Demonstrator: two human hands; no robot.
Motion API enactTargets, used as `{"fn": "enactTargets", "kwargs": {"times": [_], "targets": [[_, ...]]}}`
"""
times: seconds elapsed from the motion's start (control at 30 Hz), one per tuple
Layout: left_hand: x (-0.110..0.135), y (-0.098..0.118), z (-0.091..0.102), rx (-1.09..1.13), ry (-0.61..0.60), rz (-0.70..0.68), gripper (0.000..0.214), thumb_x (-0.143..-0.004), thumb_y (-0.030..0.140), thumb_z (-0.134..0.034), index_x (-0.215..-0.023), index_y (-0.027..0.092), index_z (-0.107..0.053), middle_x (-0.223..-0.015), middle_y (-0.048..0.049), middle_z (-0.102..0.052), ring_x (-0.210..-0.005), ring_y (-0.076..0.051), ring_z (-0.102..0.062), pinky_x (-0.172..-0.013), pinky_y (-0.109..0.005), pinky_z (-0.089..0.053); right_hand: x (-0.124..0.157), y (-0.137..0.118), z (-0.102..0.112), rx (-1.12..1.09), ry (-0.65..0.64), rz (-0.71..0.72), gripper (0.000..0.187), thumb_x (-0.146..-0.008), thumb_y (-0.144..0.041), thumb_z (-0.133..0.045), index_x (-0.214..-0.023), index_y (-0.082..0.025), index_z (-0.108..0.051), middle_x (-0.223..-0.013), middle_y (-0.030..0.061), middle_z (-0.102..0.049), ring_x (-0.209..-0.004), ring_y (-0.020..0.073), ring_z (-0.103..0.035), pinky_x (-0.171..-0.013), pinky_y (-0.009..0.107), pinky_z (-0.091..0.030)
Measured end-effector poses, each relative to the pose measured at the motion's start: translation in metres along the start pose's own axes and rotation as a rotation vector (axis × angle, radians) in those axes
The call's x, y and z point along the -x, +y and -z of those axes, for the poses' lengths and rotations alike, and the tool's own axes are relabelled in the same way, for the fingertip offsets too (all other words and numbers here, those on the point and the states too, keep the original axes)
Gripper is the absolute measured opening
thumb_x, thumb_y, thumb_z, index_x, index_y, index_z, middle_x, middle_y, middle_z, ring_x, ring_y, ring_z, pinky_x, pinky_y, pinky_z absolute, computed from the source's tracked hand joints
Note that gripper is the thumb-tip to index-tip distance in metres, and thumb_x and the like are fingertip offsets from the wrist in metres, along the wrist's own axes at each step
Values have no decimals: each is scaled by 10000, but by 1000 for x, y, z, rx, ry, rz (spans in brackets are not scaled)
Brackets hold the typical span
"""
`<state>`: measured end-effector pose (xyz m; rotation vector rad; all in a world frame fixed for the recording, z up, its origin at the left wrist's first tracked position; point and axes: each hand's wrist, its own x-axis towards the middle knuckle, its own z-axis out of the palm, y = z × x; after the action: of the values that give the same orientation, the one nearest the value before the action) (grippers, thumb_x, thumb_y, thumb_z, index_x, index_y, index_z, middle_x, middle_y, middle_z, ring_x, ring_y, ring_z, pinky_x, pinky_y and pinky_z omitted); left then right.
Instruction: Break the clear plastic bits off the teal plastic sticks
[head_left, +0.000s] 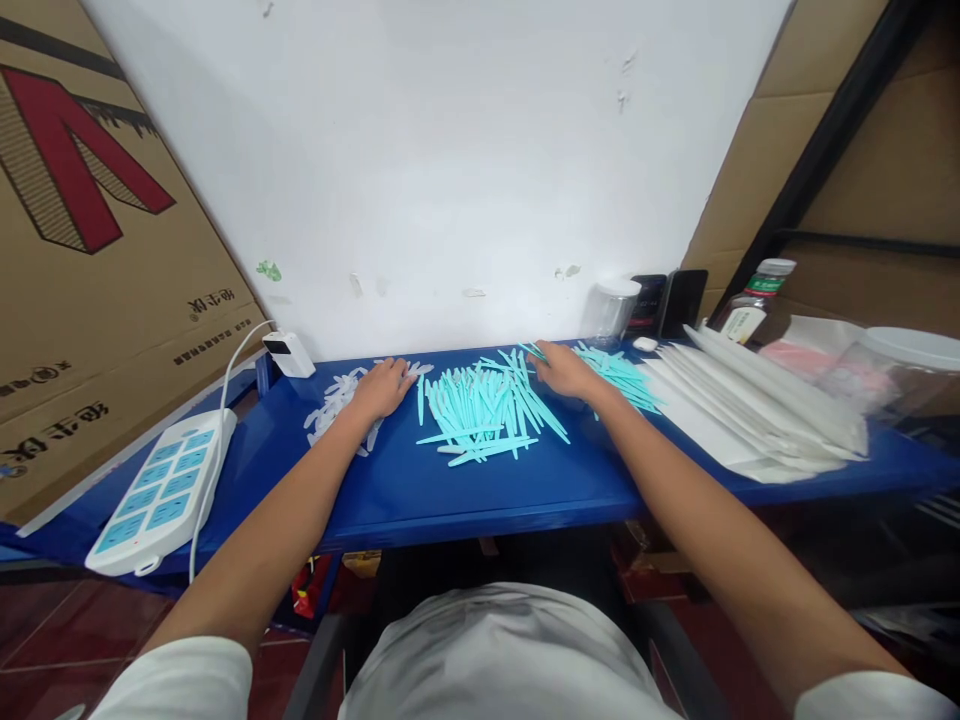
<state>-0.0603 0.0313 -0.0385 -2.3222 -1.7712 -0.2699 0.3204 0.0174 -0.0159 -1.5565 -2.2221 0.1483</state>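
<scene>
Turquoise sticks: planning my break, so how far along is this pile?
No finished pieces show. The left hand rests on the clear pieces, right hand on the turquoise sticks. Both heaps lie loose on the blue table, white sleeves stacked alongside: most seems left.

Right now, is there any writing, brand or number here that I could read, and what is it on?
"V": a big red shape that reads as that letter from here, on the cardboard box.
Dark Chinese characters lower on the same box: upside down and too blurred to read.
Label on the bottle: too small to read.
Power strip: no readable marking.
</scene>
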Motion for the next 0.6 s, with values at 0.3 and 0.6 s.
{"fn": "enactTargets", "kwargs": {"times": [0.3, 0.6], "targets": [[2, 3, 3, -20, -23, 80, 460, -1074, 456, -270, -1154, 139, -593, -957, -202, -722, -872, -336, -701, -747, -373, -449, 0, -3, 2, -195, -2, 44, 206, -1059, -320, -455, -882, -219, -484, -754, 58, -687, -763, 222, -642, -744, 303, -411], [10, 21, 32, 686, 306, 36, 416, -1034, 509, -397, -902, 192, -632, -616, 7, -531, -555, -160, -483, -576, -282, -350, 8, -21, 11, -548, -118, 58, 249, -1016, -366, -494, -815, -221, -478, -884, 58, -657, -799, 193, -602, -747, 313, -460]]}}
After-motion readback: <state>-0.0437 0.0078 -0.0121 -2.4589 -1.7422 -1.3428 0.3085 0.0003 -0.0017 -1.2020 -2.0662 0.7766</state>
